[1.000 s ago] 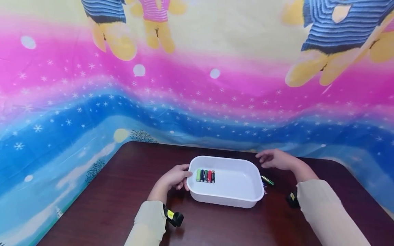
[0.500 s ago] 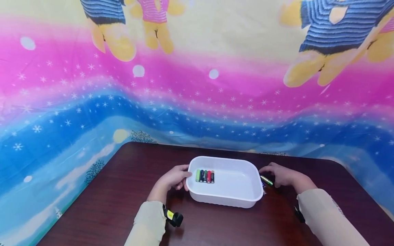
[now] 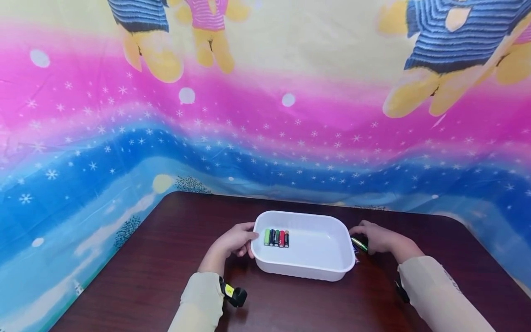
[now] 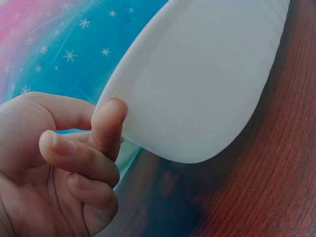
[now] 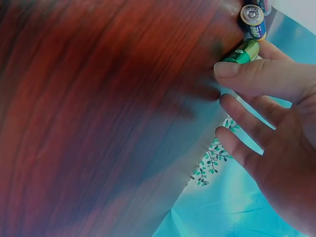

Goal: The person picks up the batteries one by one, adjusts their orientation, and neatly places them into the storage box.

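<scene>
My left hand (image 3: 235,239) pinches the left rim of a white plastic tray (image 3: 300,269) between thumb and fingers; the left wrist view shows the index fingertip (image 4: 109,123) against its wall. Inside the tray, at its left end, several batteries (image 3: 276,238) lie side by side, green, dark and red. My right hand (image 3: 377,237) is just outside the tray's right end. Its thumb and index finger pinch a green battery (image 5: 244,52), while the other fingers are spread apart. Beside that battery is a blue-and-gold battery (image 5: 254,20), mostly hidden by the tray in the head view.
The tray rests on a dark red-brown wooden table (image 3: 166,272) with rounded back corners. A patterned cloth backdrop (image 3: 265,138) hangs directly behind the table's back edge. Part of another battery (image 5: 265,6) shows at the top of the right wrist view.
My right hand has come down from above the tray's back right corner to the green battery and taken hold of it. The left hand and the tray have stayed in place.
</scene>
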A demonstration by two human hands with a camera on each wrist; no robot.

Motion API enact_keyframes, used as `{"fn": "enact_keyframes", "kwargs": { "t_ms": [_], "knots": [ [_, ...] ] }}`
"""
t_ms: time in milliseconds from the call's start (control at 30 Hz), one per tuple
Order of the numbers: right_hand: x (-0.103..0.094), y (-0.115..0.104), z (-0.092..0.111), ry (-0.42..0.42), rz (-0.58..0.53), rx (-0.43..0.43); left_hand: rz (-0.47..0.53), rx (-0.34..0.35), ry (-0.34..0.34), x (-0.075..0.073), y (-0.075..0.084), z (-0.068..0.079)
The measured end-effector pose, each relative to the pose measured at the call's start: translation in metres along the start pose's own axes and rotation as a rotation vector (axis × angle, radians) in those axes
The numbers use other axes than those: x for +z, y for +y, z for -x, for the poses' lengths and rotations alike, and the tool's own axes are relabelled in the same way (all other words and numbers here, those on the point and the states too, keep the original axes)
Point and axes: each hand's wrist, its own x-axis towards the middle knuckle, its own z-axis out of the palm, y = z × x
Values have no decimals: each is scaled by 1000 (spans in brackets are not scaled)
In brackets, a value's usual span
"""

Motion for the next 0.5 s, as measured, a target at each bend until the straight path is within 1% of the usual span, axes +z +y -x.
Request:
{"fn": "enact_keyframes", "kwargs": {
  "t_ms": [233, 300, 400, 500],
  "knots": [
    [-1, 6, 0, 22, 10, -42, -6, 1, 3, 0, 0, 0],
    [-1, 9, -1, 32, -10, -48, -6, 1, 2, 0, 0, 0],
    [-2, 14, -2, 54, -94, -30, -6, 4, 2, 0, 0, 0],
    [-1, 18, -4, 72, -255, -17, -5, 5, 3, 0, 0, 0]
  ]
}}
